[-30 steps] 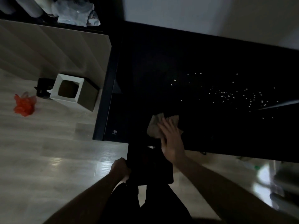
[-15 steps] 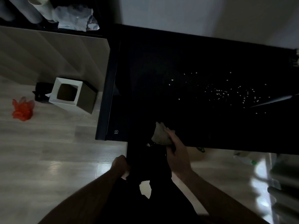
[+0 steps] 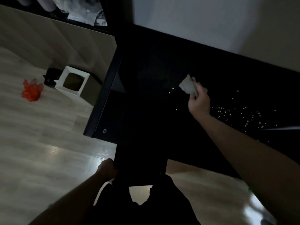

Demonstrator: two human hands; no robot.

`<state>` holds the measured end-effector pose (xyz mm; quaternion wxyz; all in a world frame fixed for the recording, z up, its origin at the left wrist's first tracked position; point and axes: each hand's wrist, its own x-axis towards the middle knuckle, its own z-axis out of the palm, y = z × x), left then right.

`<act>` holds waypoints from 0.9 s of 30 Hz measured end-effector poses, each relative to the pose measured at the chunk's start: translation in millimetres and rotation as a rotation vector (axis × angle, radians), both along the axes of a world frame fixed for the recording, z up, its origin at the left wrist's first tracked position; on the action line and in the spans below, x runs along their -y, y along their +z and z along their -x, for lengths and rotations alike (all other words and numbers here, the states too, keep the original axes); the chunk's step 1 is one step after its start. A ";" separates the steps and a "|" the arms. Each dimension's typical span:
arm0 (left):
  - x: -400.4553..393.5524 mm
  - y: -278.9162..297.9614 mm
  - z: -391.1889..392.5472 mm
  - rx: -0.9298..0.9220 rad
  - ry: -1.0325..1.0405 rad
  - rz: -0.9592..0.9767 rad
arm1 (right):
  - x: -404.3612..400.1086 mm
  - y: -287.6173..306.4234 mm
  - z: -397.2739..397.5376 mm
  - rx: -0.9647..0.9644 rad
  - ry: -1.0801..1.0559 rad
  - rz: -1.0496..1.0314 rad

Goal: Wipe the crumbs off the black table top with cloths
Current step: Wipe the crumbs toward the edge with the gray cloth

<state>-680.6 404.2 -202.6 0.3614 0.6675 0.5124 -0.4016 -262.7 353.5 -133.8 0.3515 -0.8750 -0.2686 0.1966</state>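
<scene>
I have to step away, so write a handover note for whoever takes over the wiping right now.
Right hand: grips the bunched cloth out over the black table top.
Left hand: at the near edge of a dark object below the table; whether it grips is unclear.
Crumbs: most scattered to the right of the cloth, a few to its left.
Done: near-left area looks clean.
Left: sweep up all the crumbs.

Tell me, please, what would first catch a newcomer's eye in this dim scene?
Probably the pale crumbs scattered over the right part of the black table, and the right hand gripping a crumpled cloth beside them. On the floor at left, an orange bag lies near a white box.
</scene>
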 end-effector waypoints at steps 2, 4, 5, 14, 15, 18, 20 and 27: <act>10.7 -1.9 -6.7 -0.012 0.027 -0.033 | -13.1 -9.2 -28.6 0.018 0.035 0.067; 19.3 -6.1 -14.0 -0.019 0.049 -0.046 | -27.0 -20.9 -51.7 0.060 0.087 0.161; 22.4 -7.6 -18.3 -0.017 0.062 -0.050 | -34.2 -27.7 -59.9 0.087 0.134 0.217; 35.4 -9.5 -32.8 -0.014 0.103 -0.047 | -39.7 -59.7 -3.7 0.259 0.482 0.353; 36.4 -9.2 -32.9 -0.007 0.115 -0.047 | -34.4 -60.5 12.0 0.256 0.538 0.303; 38.3 -7.3 -32.3 0.004 0.133 -0.043 | -9.6 -63.3 65.1 0.233 0.659 0.163; 40.9 -5.4 -31.0 0.000 0.127 -0.037 | 11.5 -65.0 100.1 0.200 0.728 0.106; 45.0 2.3 -14.8 0.013 0.077 -0.036 | 88.9 -63.5 207.7 0.039 0.867 0.045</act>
